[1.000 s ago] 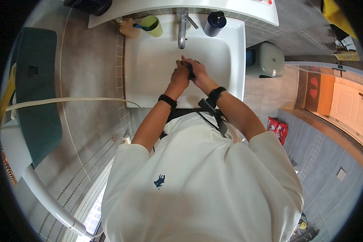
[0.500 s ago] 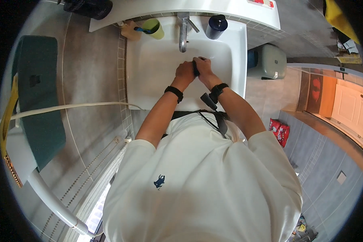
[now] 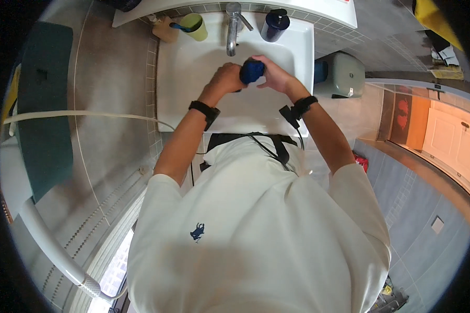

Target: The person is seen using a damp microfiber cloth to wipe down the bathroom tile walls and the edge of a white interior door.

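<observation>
Over the white sink [image 3: 183, 104], my hands meet at a dark blue, rounded, cloth-like bundle [image 3: 252, 71]; its exact kind cannot be made out. My left hand [image 3: 225, 78] is closed on the bundle's left side, and a dark part sticks out below the fingers. From the right, my right hand [image 3: 277, 75] grips its upper edge, the thumb standing away lower down. The faucet [image 3: 231, 41] rises just beyond my hands, with its lever turned to the right. Each wrist wears a black band, and a small black device hangs by the right one.
Along the sink's back edge stand a tan bottle [image 3: 165, 30], a green cup [image 3: 195, 28] with a blue item in it, and a dark blue lidded container [image 3: 275, 25]. A grey-green bin [image 3: 344, 75] sits right of the sink. A pale hose [image 3: 89, 113] crosses at left.
My hands have moved slightly apart, and more of the dark blue bundle shows between them. My forearms have spread wider. The whole view has shifted a little.
</observation>
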Available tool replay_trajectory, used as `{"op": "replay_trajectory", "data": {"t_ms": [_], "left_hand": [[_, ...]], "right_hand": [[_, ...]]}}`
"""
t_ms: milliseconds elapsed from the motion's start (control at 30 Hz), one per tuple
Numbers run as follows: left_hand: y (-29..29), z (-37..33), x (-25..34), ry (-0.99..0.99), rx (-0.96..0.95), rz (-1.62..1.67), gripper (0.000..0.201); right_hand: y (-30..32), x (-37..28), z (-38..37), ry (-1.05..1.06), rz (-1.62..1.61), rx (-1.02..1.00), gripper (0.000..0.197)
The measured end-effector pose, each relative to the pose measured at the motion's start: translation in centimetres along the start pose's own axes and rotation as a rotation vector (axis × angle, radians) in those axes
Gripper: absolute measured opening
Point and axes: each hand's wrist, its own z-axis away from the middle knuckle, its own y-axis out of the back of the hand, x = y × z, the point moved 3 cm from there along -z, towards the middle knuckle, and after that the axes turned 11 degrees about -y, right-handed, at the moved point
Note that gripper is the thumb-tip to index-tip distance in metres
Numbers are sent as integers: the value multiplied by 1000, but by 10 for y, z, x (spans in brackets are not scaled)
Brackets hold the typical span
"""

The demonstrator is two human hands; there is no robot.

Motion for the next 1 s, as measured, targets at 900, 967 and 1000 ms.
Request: {"op": "replay_trajectory", "data": {"t_ms": [900,967,1000], "left_hand": [[59,-20,62,-307,-84,-664,19],[55,-17,58,-297,-61,-634,15],[53,-18,55,-277,-119,-653,14]], "right_hand": [[-8,-38,23,-75,325,-507,33],[-23,-50,43,64,667,-350,33],[-29,-53,48,138,778,-265,35]]}}
